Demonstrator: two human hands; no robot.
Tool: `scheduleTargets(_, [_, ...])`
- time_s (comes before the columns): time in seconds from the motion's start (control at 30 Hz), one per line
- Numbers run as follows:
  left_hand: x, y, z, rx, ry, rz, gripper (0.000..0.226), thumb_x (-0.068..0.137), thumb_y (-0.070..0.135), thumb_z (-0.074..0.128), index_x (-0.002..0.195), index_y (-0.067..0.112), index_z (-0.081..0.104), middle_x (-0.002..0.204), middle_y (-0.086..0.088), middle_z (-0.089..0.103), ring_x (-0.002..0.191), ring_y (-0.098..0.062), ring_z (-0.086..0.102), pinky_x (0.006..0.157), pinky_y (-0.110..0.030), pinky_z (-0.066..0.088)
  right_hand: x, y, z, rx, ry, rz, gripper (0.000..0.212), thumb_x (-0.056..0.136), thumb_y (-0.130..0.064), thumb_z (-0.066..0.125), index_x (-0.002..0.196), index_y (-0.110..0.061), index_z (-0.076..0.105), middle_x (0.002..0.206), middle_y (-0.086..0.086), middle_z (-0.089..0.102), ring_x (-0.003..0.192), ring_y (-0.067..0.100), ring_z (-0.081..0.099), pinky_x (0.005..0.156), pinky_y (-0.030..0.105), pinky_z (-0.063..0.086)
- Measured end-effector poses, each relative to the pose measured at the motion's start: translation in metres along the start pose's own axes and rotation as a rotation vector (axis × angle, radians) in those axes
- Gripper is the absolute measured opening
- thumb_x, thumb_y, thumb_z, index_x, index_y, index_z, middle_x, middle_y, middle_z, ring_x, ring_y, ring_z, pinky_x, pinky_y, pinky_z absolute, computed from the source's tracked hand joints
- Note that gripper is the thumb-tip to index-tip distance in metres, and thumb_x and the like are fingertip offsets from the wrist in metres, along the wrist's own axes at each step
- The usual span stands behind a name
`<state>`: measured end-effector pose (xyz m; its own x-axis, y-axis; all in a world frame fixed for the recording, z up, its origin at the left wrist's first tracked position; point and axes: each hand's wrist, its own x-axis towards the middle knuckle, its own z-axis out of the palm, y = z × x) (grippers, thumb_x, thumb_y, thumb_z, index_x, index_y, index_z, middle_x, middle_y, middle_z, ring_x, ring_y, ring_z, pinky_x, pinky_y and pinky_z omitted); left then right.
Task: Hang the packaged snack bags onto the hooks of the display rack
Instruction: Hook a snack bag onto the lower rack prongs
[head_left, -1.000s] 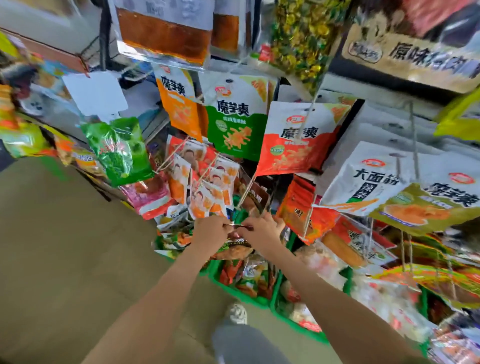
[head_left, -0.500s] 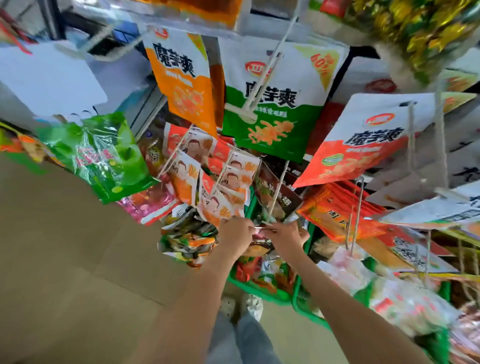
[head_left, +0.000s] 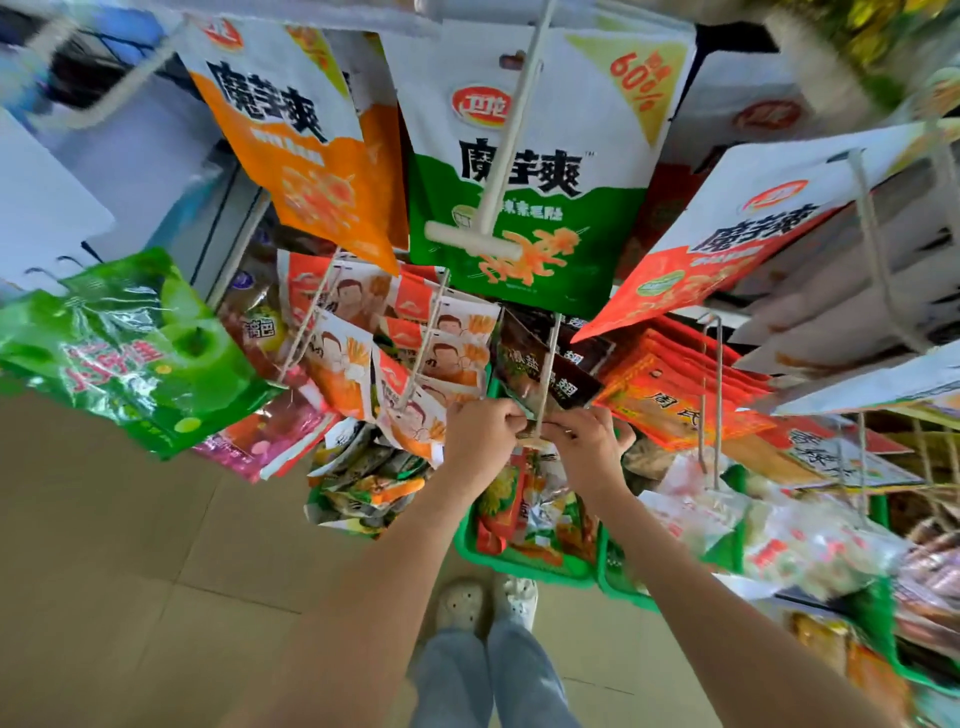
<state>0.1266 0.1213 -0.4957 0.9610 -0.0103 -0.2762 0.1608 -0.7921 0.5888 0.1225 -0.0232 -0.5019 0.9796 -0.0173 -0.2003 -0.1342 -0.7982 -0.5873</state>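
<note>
— Both hands have their grip clamped on something?

— Yes. Left hand (head_left: 480, 436) and right hand (head_left: 589, 449) sit close together, fingers curled, each pinching the lower edge of a dark brown snack bag (head_left: 524, 358).

— Where is that bag?

— At the front tip of a cream hook (head_left: 548, 374), which runs across the bag's face down to the fingers. Whether the bag's hole is already on the hook, I cannot tell; the fingers hide it.

— What's just beside it?

— On the left, small orange-and-white packs (head_left: 452, 358) hang in rows on two hooks, touching the left hand. On the right there is a stack of red packs (head_left: 670, 384).

— And under the hands?

— A green basket (head_left: 524, 564) full of loose mixed packets. Lower down, pale shoes (head_left: 460, 605) stand on a tan tiled floor (head_left: 130, 571).

— Higher up the rack?

— A large green-and-white bag (head_left: 571, 218) hangs above the brown one, with an orange bag (head_left: 306, 171) to its left. A shiny green bag (head_left: 130, 348) sticks out at the far left.
</note>
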Motion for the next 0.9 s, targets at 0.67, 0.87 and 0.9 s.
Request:
scheduleTargets(0.67, [0.007,0.009,-0.020,0.241,0.124,0.159,0.035,0.088,0.009,0.051,0.123,0.012,0.054,0.116,-0.007,0.060,0.108,-0.027,0.053,0.090,-0.037,0.039,0.039,-0.014,-0.023,-0.234,-0.016,0.111,0.039,0.092,-0.026,0.050,0.129,-0.018,0.044,0.140,0.004,0.039,0.128,0.027,0.030,0.102,0.048,0.021])
scheduleTargets(0.87, [-0.043,0.042,-0.035,0.222,0.056,0.177,0.037,0.092,0.015,0.048,0.129,0.009,0.047,0.119,-0.010,0.056,0.104,-0.028,0.056,0.084,-0.036,0.045,-0.025,-0.014,-0.063,-0.147,-0.162,0.126,0.041,0.091,-0.020,0.049,0.132,-0.018,0.045,0.138,0.010,0.040,0.130,0.031,0.032,0.108,0.048,0.028])
scheduleTargets(0.9, [-0.054,0.050,-0.033,0.210,0.059,0.194,0.036,0.093,0.016,0.047,0.129,0.009,0.048,0.114,-0.008,0.057,0.102,-0.026,0.056,0.083,-0.034,0.047,-0.037,-0.009,-0.068,-0.131,-0.165,0.106,0.039,0.090,-0.023,0.050,0.129,-0.020,0.049,0.135,0.009,0.044,0.127,0.030,0.037,0.105,0.049,0.034])
